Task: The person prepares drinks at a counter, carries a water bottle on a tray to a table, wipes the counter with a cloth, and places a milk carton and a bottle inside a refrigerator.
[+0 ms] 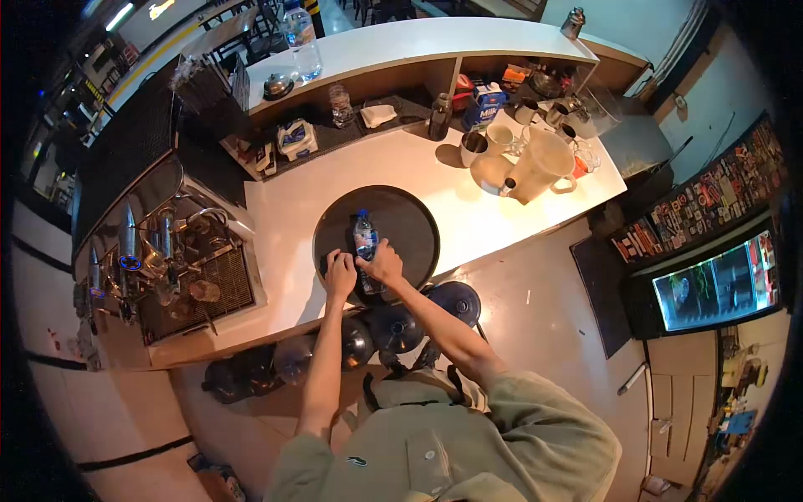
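A small clear water bottle (364,232) with a blue cap and a printed label is on the round dark tray (414,222). Whether it stands or lies cannot be told from this angle. My right hand (384,263) is closed around the bottle's middle, from its right side. Just left of the bottle, my left hand (340,274) is over the tray, fingers bent and slightly apart, with nothing visible in them. The lower part of the bottle shows beneath my right hand, partly covered by it.
An espresso machine (196,276) stands left on the white counter (293,188). To the right are a large beige pitcher (544,163), metal cups and a milk carton (485,106). Large dark water jugs (393,328) sit under the counter edge. A lit screen (715,280) is far right.
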`<action>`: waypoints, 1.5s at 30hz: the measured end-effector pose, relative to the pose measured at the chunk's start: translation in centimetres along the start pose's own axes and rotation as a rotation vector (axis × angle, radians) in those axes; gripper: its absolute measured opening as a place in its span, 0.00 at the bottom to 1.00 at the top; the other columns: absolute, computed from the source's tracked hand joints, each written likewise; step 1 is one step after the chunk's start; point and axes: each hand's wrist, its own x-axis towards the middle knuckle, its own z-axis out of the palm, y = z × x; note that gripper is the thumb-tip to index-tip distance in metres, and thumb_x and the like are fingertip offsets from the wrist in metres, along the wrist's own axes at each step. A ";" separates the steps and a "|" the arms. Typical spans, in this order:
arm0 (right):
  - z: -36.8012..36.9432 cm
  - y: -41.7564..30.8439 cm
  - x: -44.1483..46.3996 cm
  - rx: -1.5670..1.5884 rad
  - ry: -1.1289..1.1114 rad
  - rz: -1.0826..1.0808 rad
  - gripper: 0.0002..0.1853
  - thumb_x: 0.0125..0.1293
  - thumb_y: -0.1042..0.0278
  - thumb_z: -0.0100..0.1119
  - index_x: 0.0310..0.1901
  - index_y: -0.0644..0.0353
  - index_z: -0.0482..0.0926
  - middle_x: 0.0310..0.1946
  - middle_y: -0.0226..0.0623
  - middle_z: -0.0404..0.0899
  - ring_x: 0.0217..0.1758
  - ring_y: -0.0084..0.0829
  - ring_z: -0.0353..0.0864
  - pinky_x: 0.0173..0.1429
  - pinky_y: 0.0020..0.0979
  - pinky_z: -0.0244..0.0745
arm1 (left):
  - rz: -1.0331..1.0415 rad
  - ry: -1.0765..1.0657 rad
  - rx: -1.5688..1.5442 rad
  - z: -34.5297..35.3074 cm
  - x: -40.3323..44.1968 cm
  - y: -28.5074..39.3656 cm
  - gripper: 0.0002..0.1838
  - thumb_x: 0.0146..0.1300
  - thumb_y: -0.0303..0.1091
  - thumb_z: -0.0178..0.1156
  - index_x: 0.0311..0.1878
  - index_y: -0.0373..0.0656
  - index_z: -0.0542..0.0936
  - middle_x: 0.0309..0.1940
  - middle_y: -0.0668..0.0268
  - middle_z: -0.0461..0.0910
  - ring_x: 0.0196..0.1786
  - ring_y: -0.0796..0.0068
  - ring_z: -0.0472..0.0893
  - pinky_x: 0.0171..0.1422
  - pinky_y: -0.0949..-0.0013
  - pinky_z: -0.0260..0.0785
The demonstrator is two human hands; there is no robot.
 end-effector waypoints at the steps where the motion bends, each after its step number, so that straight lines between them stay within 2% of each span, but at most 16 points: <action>1: -0.1 -0.3 0.0 -0.006 -0.012 -0.006 0.47 0.50 0.37 0.74 0.56 0.72 0.67 0.47 0.63 0.82 0.49 0.60 0.85 0.52 0.51 0.82 | -0.001 0.004 0.001 -0.1 0.0 0.1 0.18 0.76 0.45 0.49 0.49 0.43 0.84 0.62 0.54 0.75 0.65 0.50 0.75 0.66 0.50 0.69; 6: 0.6 -1.3 -0.3 -0.016 0.020 0.002 0.46 0.51 0.35 0.73 0.55 0.70 0.66 0.51 0.62 0.79 0.51 0.60 0.84 0.53 0.51 0.81 | 0.097 0.134 -0.001 -0.3 0.3 -0.3 0.14 0.72 0.40 0.53 0.43 0.40 0.83 0.50 0.51 0.81 0.59 0.50 0.79 0.59 0.52 0.74; 9: 1.0 -1.2 -0.3 0.000 0.025 0.003 0.47 0.53 0.33 0.71 0.57 0.70 0.64 0.53 0.62 0.77 0.53 0.60 0.83 0.54 0.52 0.81 | 0.013 0.073 -0.197 -2.1 2.5 -0.4 0.12 0.71 0.37 0.54 0.41 0.40 0.83 0.38 0.52 0.84 0.49 0.51 0.84 0.53 0.57 0.76; 10: 1.3 -1.1 -0.4 0.006 0.017 0.012 0.48 0.54 0.32 0.70 0.57 0.70 0.64 0.54 0.62 0.77 0.54 0.59 0.82 0.55 0.52 0.80 | 0.066 0.166 -0.161 -2.6 4.4 -0.7 0.11 0.71 0.37 0.55 0.40 0.40 0.83 0.32 0.52 0.84 0.41 0.52 0.86 0.47 0.57 0.77; 11: 1.7 -1.0 -0.5 0.013 0.011 0.021 0.49 0.54 0.31 0.69 0.58 0.70 0.63 0.54 0.62 0.76 0.55 0.59 0.81 0.55 0.52 0.80 | 0.014 0.139 -0.106 -5.1 6.2 0.5 0.13 0.71 0.39 0.56 0.39 0.39 0.83 0.34 0.49 0.84 0.42 0.50 0.86 0.47 0.55 0.76; 12: 2.1 -0.9 -0.6 -0.013 0.029 0.014 0.48 0.57 0.30 0.67 0.59 0.70 0.62 0.54 0.62 0.74 0.57 0.59 0.79 0.56 0.53 0.79 | 0.016 0.273 -0.227 -6.7 8.2 1.8 0.16 0.72 0.42 0.56 0.40 0.38 0.82 0.36 0.46 0.84 0.43 0.49 0.86 0.47 0.54 0.75; 14: 2.7 -1.0 -0.7 -0.022 0.025 0.009 0.47 0.58 0.31 0.66 0.60 0.70 0.62 0.55 0.62 0.73 0.59 0.60 0.77 0.58 0.54 0.78 | -0.115 0.339 -0.095 -12.8 12.6 6.4 0.19 0.73 0.46 0.55 0.46 0.37 0.82 0.39 0.49 0.86 0.45 0.52 0.87 0.49 0.54 0.76; 16: 3.0 -0.9 -0.6 -0.026 0.028 0.002 0.47 0.60 0.32 0.64 0.61 0.70 0.61 0.56 0.63 0.72 0.60 0.60 0.76 0.58 0.54 0.78 | 0.094 0.635 -0.301 -18.4 16.6 10.7 0.17 0.73 0.45 0.58 0.44 0.38 0.84 0.37 0.53 0.87 0.44 0.59 0.88 0.50 0.58 0.77; 17: 3.2 -0.7 -0.6 -0.026 0.031 -0.003 0.47 0.61 0.32 0.64 0.61 0.71 0.61 0.56 0.63 0.72 0.61 0.60 0.75 0.59 0.54 0.78 | 0.204 0.649 -0.296 -21.3 18.5 11.7 0.16 0.72 0.44 0.61 0.48 0.39 0.84 0.42 0.57 0.88 0.48 0.62 0.87 0.50 0.61 0.77; 19: 2.9 -0.7 -0.6 -0.022 0.000 0.001 0.48 0.62 0.33 0.63 0.64 0.71 0.59 0.57 0.62 0.71 0.62 0.59 0.74 0.59 0.54 0.77 | 0.245 0.751 -0.267 -25.9 22.4 13.6 0.16 0.71 0.46 0.62 0.47 0.42 0.84 0.42 0.61 0.88 0.46 0.62 0.87 0.48 0.60 0.77; 21: 2.0 -1.1 -0.8 -0.015 -0.068 0.019 0.50 0.63 0.35 0.62 0.69 0.71 0.56 0.60 0.61 0.68 0.64 0.58 0.72 0.60 0.53 0.77 | 0.101 0.852 -0.071 -28.9 24.4 15.9 0.19 0.68 0.53 0.63 0.49 0.46 0.82 0.40 0.64 0.88 0.44 0.60 0.87 0.47 0.55 0.77; 27: 2.3 -1.6 -0.6 -0.052 -0.101 0.064 0.52 0.64 0.35 0.61 0.73 0.71 0.52 0.63 0.59 0.66 0.67 0.57 0.69 0.63 0.51 0.76 | -0.063 0.958 0.213 -32.0 29.3 16.7 0.23 0.62 0.58 0.66 0.51 0.54 0.76 0.38 0.68 0.87 0.45 0.54 0.86 0.47 0.48 0.77; 28: 2.2 -1.6 -0.7 -0.051 -0.106 0.060 0.52 0.64 0.35 0.61 0.73 0.71 0.52 0.64 0.60 0.65 0.68 0.57 0.68 0.63 0.51 0.76 | -0.083 0.951 0.218 -32.1 29.5 16.7 0.20 0.62 0.56 0.66 0.47 0.54 0.78 0.37 0.68 0.86 0.45 0.53 0.86 0.46 0.48 0.77; 32: 2.1 -1.7 -0.7 -0.038 -0.102 0.069 0.51 0.64 0.37 0.62 0.73 0.70 0.52 0.64 0.61 0.64 0.68 0.57 0.68 0.63 0.51 0.75 | -0.010 0.962 0.249 -32.6 30.4 15.7 0.15 0.64 0.52 0.64 0.40 0.51 0.81 0.38 0.67 0.86 0.43 0.53 0.86 0.44 0.49 0.77; 35: 2.2 -1.9 -0.6 -0.035 -0.117 0.074 0.51 0.64 0.37 0.62 0.73 0.70 0.52 0.64 0.61 0.64 0.68 0.57 0.68 0.64 0.51 0.75 | 0.006 0.968 0.256 -33.0 30.1 15.9 0.14 0.64 0.51 0.64 0.40 0.51 0.81 0.37 0.68 0.86 0.42 0.54 0.86 0.44 0.50 0.77; 45: 2.1 -2.0 0.0 -0.006 -0.127 0.068 0.50 0.64 0.38 0.63 0.72 0.69 0.52 0.63 0.63 0.65 0.67 0.60 0.68 0.63 0.52 0.75 | 0.404 1.172 0.248 -37.0 28.5 19.9 0.14 0.64 0.47 0.65 0.40 0.46 0.81 0.39 0.64 0.85 0.44 0.56 0.84 0.46 0.53 0.76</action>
